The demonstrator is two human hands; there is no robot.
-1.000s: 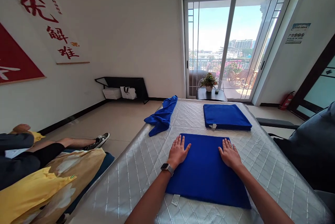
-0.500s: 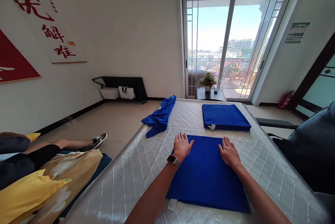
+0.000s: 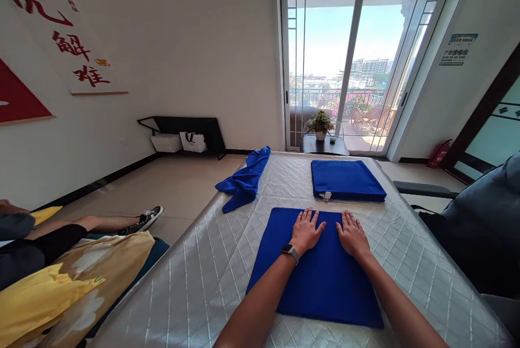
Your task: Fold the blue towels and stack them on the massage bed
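A blue cloth (image 3: 320, 283) lies spread flat in front of me on the quilted silver bed cover. Palm down on its upper middle rests my left hand (image 3: 307, 229), fingers spread, with a watch on the wrist. My right hand (image 3: 352, 233) is also flat, on the cloth near its upper right edge. Beyond the hands sits a neat stack of folded blue cloths (image 3: 345, 179) with a white tag at its near edge. A crumpled blue cloth (image 3: 246, 180) lies at the far left edge of the bed.
The silver-covered bed (image 3: 195, 272) fills the foreground. At left, a person's leg (image 3: 101, 223) rests by a yellow pillow (image 3: 40, 294) and tan blanket. A black bag or seat back (image 3: 479, 229) borders the right side. A potted plant (image 3: 320, 123) stands beyond the far edge.
My left hand has moved right from the cloth's left edge to its upper middle. My right hand stays near the right edge. The view has shifted slightly.
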